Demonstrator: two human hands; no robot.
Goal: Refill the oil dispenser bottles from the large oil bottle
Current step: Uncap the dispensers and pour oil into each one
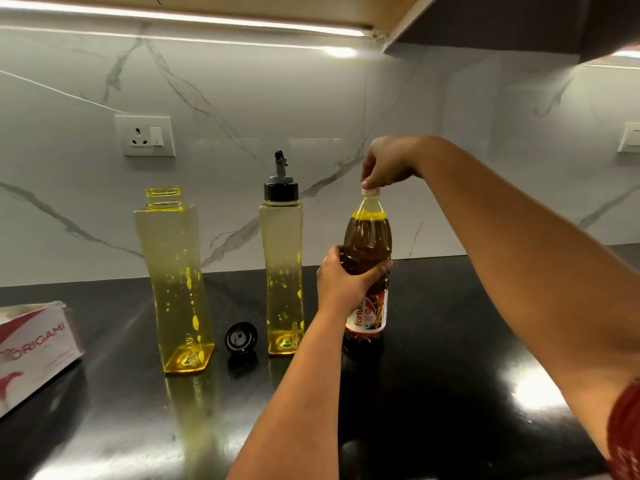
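Note:
The large oil bottle (367, 244), full of dark amber oil and wearing a red and white label, stands upright on the black counter (450, 341). My left hand (341, 278) grips its body at mid height. My right hand (388, 164) comes down from above and pinches the cap at the bottle's top, hiding most of it. To the left stand two tall yellow dispenser bottles, nearly empty. The left dispenser bottle (176, 278) has an open neck. The middle dispenser bottle (282, 271) carries its black pourer cap. A loose black cap (241, 337) lies on the counter between them.
A white and red tissue box (33, 348) sits at the counter's left edge. A marble backsplash with a wall socket (145, 136) runs behind the bottles. An overhead cabinet (485, 19) hangs at the upper right.

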